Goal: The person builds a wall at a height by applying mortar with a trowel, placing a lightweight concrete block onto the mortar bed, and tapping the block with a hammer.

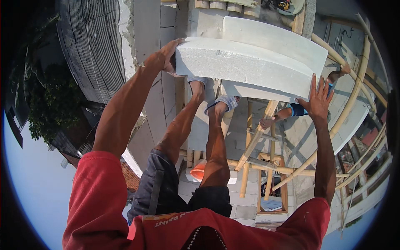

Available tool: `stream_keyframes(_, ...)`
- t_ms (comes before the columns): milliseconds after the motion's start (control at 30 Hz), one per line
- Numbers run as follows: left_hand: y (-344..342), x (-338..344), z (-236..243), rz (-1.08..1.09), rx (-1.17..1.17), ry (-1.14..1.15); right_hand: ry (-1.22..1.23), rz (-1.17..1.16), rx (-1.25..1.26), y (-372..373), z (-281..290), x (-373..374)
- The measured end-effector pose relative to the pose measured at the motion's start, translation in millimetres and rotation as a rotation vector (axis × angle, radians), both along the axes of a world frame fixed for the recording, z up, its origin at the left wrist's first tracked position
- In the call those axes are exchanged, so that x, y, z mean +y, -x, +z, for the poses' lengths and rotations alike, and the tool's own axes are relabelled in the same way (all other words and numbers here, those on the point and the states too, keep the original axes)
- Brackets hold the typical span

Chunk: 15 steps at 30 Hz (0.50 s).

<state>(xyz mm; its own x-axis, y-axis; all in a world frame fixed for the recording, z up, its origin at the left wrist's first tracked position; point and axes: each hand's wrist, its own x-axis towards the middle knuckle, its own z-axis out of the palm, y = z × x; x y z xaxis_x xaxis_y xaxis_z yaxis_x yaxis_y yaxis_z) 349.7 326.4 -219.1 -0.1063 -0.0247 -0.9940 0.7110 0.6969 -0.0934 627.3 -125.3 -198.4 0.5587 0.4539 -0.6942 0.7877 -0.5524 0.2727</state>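
Now, L hand [170,57] grips L end of white aerated-concrete block [241,62]; R hand [318,101] is open, fingers splayed at R end. Block's crosswise btwn hands, w/ 2nd pale block [266,34] just beyond.

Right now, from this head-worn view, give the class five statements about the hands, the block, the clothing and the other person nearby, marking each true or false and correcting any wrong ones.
1. The left-hand grip is on the left end of the white block. True.
2. The right-hand grip is a tight fist. False: it is spread open at the block's right end.
3. Another person's hand is on a pale pole. True.
4. The wearer's sleeves are green. False: they are red.
5. The wearer's feet are bare. False: they are in patterned slippers.
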Motion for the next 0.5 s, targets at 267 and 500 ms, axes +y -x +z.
stream_keyframes(267,-12,-102,32,-1.773,-0.665,-1.251,-0.363,0.24,0.082,6,-30,3)
stream_keyframes(500,-13,-121,-1,-2.0,-0.419,-1.159,-0.509,0.257,0.114,18,-37,24)
